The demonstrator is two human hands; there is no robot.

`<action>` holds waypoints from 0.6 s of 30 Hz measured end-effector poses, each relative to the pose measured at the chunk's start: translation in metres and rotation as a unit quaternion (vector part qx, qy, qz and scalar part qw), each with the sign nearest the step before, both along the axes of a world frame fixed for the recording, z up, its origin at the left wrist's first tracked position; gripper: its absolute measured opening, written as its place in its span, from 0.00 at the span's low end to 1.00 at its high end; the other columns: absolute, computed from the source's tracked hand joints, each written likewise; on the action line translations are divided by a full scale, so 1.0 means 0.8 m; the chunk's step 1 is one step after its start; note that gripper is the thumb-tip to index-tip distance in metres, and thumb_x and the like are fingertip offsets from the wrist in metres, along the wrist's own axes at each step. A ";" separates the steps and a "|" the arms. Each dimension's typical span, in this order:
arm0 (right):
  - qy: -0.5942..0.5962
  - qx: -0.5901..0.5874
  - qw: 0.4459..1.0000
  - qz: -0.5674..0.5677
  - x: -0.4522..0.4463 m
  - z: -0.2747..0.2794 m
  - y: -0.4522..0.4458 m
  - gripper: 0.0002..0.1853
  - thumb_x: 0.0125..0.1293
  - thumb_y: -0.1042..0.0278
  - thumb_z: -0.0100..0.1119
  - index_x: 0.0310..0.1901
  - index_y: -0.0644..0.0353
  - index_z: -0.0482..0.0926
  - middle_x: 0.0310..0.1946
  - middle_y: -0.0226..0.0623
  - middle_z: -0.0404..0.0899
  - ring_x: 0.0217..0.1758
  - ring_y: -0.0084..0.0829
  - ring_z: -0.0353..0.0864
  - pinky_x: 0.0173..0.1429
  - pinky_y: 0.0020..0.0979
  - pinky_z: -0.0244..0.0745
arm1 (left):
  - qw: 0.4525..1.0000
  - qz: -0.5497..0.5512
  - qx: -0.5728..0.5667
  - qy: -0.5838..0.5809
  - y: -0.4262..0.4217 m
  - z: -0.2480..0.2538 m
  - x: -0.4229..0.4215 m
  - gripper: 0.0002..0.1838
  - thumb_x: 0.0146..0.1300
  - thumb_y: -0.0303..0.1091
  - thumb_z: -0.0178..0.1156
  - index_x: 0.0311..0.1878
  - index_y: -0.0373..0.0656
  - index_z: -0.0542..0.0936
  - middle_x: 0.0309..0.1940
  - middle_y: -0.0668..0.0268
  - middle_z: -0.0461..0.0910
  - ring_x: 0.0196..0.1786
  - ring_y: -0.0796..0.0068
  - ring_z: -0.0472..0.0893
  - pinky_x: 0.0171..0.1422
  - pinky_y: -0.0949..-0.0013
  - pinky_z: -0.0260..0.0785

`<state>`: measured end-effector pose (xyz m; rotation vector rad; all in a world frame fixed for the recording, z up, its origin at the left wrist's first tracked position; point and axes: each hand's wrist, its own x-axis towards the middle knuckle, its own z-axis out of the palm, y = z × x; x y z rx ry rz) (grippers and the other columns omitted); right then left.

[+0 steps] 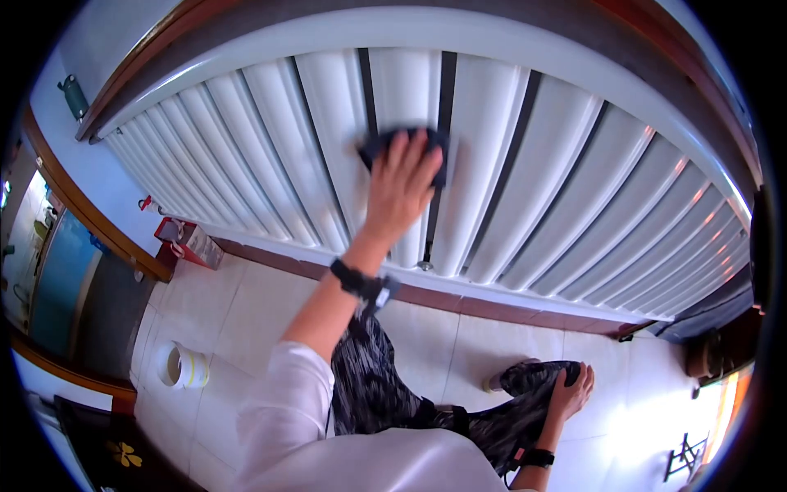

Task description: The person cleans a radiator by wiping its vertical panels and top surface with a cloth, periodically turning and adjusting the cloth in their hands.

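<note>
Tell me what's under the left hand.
Under the left hand: a dark cloth, its edges showing past the hand, against the white radiator. The cloth's middle and the radiator surface directly behind it are covered, so can't be seen.

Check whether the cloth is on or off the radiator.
On: the dark cloth lies against the front of the radiator, under the left hand. Whether it is folded, blur leaves unclear.
</note>
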<state>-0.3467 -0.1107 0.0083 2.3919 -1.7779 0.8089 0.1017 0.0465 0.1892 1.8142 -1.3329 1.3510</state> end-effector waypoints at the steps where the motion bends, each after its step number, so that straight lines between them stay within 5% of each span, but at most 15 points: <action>1: -0.003 0.001 1.000 -0.005 0.003 0.000 0.000 0.24 0.56 0.58 0.60 0.55 0.53 0.73 0.60 0.40 0.68 0.64 0.42 0.65 0.66 0.43 0.61 | 0.998 -0.037 -0.049 -0.020 -0.005 0.042 0.006 0.39 0.48 0.36 0.67 0.66 0.48 0.63 0.70 0.53 0.56 0.70 0.48 0.57 0.65 0.45 0.55; 3: -0.001 0.002 1.000 -0.008 0.004 -0.006 -0.005 0.24 0.56 0.57 0.60 0.56 0.53 0.73 0.60 0.40 0.68 0.64 0.42 0.65 0.66 0.43 0.61 | 0.986 -0.062 -0.125 -0.096 -0.016 0.100 0.018 0.38 0.56 0.34 0.59 0.70 0.41 0.56 0.69 0.45 0.54 0.70 0.41 0.54 0.68 0.44 0.50; 4: 0.001 0.000 1.000 -0.010 0.001 -0.006 -0.004 0.24 0.57 0.57 0.60 0.56 0.53 0.73 0.60 0.40 0.69 0.64 0.42 0.65 0.65 0.42 0.61 | 0.983 -0.057 -0.138 -0.108 -0.020 0.112 0.021 0.36 0.57 0.35 0.58 0.69 0.39 0.57 0.69 0.45 0.53 0.70 0.39 0.54 0.68 0.44 0.49; 5: 0.004 -0.005 1.000 -0.004 -0.003 -0.006 -0.003 0.24 0.57 0.56 0.60 0.56 0.52 0.73 0.60 0.39 0.69 0.64 0.42 0.66 0.65 0.42 0.61 | 0.959 0.013 -0.220 -0.176 -0.038 0.120 0.029 0.26 0.59 0.37 0.57 0.58 0.38 0.65 0.59 0.46 0.63 0.59 0.44 0.64 0.61 0.49 0.56; 7: 0.006 -0.002 1.000 -0.002 0.001 -0.003 -0.002 0.24 0.58 0.55 0.59 0.56 0.51 0.72 0.60 0.39 0.69 0.64 0.42 0.66 0.65 0.42 0.62 | 0.960 0.034 -0.225 -0.166 -0.044 0.088 0.024 0.24 0.59 0.38 0.56 0.57 0.39 0.68 0.59 0.47 0.63 0.59 0.44 0.64 0.60 0.48 0.57; 8: 0.008 -0.004 1.000 -0.004 0.001 -0.002 -0.002 0.24 0.58 0.55 0.59 0.56 0.51 0.73 0.60 0.38 0.69 0.63 0.41 0.66 0.65 0.41 0.62 | 0.985 -0.014 -0.150 -0.085 -0.029 0.055 0.014 0.32 0.58 0.36 0.56 0.67 0.42 0.63 0.69 0.47 0.54 0.69 0.38 0.55 0.66 0.41 0.51; 12: 0.012 0.001 1.000 -0.007 0.003 -0.001 -0.005 0.24 0.58 0.55 0.60 0.56 0.50 0.73 0.60 0.36 0.69 0.63 0.41 0.67 0.64 0.40 0.64 | 0.997 0.033 -0.071 0.021 -0.018 -0.093 -0.002 0.27 0.61 0.38 0.55 0.63 0.43 0.68 0.69 0.47 0.53 0.68 0.36 0.53 0.64 0.36 0.51; 13: 0.008 -0.002 1.000 -0.004 0.001 -0.002 -0.005 0.24 0.58 0.55 0.60 0.56 0.49 0.73 0.60 0.35 0.69 0.63 0.40 0.67 0.63 0.40 0.65 | 0.998 0.045 -0.040 0.035 -0.012 -0.128 -0.007 0.27 0.62 0.37 0.54 0.63 0.38 0.66 0.69 0.42 0.50 0.68 0.29 0.50 0.67 0.36 0.47; 18: 0.012 -0.009 1.000 0.004 -0.001 -0.003 -0.006 0.23 0.58 0.55 0.60 0.56 0.49 0.73 0.60 0.34 0.70 0.62 0.40 0.68 0.62 0.39 0.66 | 0.973 0.058 -0.038 0.222 -0.009 -0.243 -0.059 0.33 0.58 0.27 0.55 0.67 0.35 0.57 0.69 0.36 0.44 0.69 0.29 0.49 0.69 0.42 0.49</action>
